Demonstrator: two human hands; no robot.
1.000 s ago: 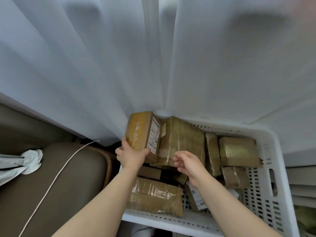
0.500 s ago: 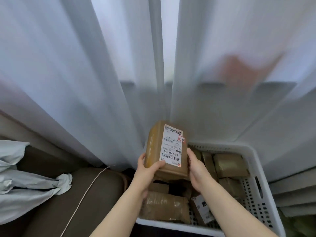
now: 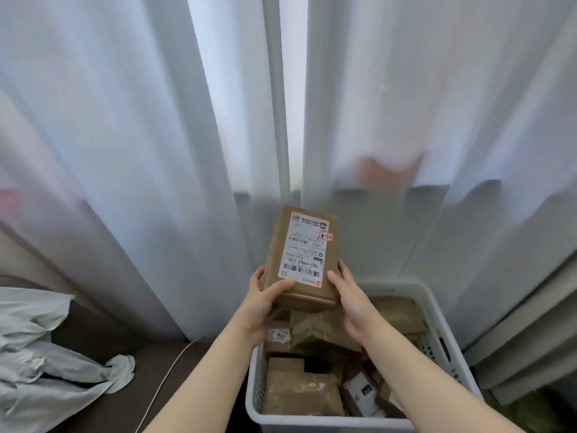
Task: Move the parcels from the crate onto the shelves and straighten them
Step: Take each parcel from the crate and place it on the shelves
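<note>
Holding steady above the white crate point(image 3: 437, 310), a brown cardboard parcel point(image 3: 301, 260) sits lifted clear of the pile, its white shipping label point(image 3: 304, 248) facing the camera with barcodes and the print "507-P802" reading upside down, plus a small red-edged sticker point(image 3: 325, 236) at the label's right edge. Left hand point(image 3: 265, 300) grips the parcel's lower left corner, thumb laid across the front face just under the label, the other fingers wrapped behind the box and out of sight. Right hand point(image 3: 349, 300) presses flat against the lower right side, thumb on the front edge, fingers together along the box's flank. So both hands are closed on the same box, one each side, bare forearms running back toward the camera. Below the held box, the crate is full of other brown taped parcels point(image 3: 301, 398), lying at mixed angles, some with labels showing; one small dark-labelled pack point(image 3: 359, 390) leans near the crate's right half. Behind the crate, pale sheer curtains point(image 3: 156, 135) hang in long folds. Left of the crate, a brown cushioned surface point(image 3: 93, 335) carries crumpled light grey cloth point(image 3: 46, 364) and a thin white cable point(image 3: 165, 379) trailing across it.
</note>
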